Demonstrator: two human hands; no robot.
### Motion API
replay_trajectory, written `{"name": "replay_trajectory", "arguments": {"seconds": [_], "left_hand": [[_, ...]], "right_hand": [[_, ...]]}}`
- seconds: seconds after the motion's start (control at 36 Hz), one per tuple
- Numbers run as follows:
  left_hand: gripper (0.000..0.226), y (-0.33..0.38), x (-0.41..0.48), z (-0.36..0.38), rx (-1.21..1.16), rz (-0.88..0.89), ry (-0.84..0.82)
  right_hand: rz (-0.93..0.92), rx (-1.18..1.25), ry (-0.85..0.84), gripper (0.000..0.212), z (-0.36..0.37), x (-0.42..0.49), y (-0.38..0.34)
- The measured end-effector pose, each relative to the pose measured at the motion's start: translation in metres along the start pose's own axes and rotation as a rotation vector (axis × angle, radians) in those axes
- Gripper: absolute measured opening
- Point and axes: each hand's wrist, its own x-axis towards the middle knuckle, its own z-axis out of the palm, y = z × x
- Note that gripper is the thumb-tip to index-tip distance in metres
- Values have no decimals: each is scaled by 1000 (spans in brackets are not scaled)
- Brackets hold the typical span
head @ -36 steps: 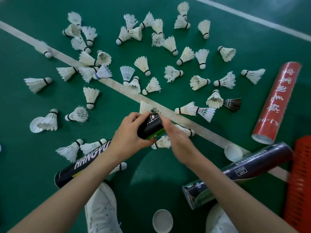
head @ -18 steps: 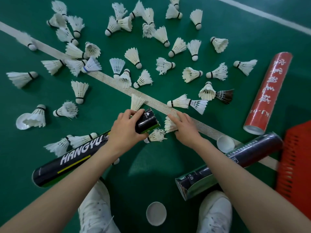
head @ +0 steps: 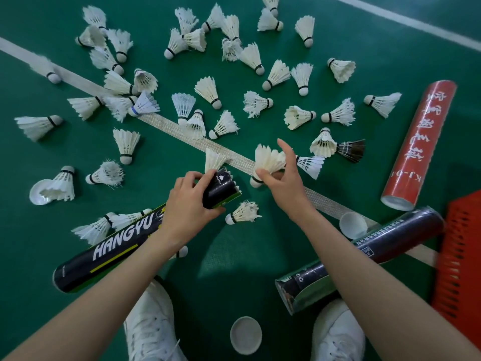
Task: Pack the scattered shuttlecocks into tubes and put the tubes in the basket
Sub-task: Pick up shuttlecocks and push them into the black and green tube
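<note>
As I look down from head camera: three tubes (HANGYU tube (head: 109,259), red tube (head: 419,144), dark tube (head: 377,254)), three white caps (head: 246,334), one basket (head: 463,256), forty-odd loose shuttlecocks (head: 208,91) on floor (head: 78,152). HANGYU tube held near mouth, my left grip (head: 190,204) wrapped round it. One shuttlecock (head: 268,160) pinched in my right grip (head: 283,186), just beside that mouth.

Bare forearms (head: 104,295), white laced sneakers (head: 153,332)

One wide-angle view is taken from the head, aimed steeply down at the nearby green floor (head: 234,269); white shoes (head: 148,329) are framed at the bottom edge.
</note>
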Motion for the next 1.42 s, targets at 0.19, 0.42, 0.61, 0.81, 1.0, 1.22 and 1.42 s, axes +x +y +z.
{"name": "replay_trajectory", "arguments": {"seconds": [0.19, 0.42, 0.61, 0.81, 1.0, 1.22, 1.42], "left_hand": [[82, 1, -1, -3, -52, 16, 87], [83, 2, -2, -6, -84, 27, 117], [83, -2, 1, -14, -117, -3, 164], [83, -28, -7, -21, -106, -95, 135], [83, -58, 0, -31, -127, -205, 135], [85, -72, 13, -23, -143, -254, 48], [84, -77, 12, -23, -145, -240, 63]], "right_hand": [[94, 326, -96, 36, 22, -6, -24], [-69, 81, -212, 51, 29, -18, -27], [-164, -55, -295, 40, 41, -26, -20], [-6, 33, -427, 48, 60, -18, -31], [-90, -422, -320, 48, 74, 27, -29], [2, -703, -342, 83, 106, 67, -17], [8, -643, -168, 25, 125, 62, -14]]}}
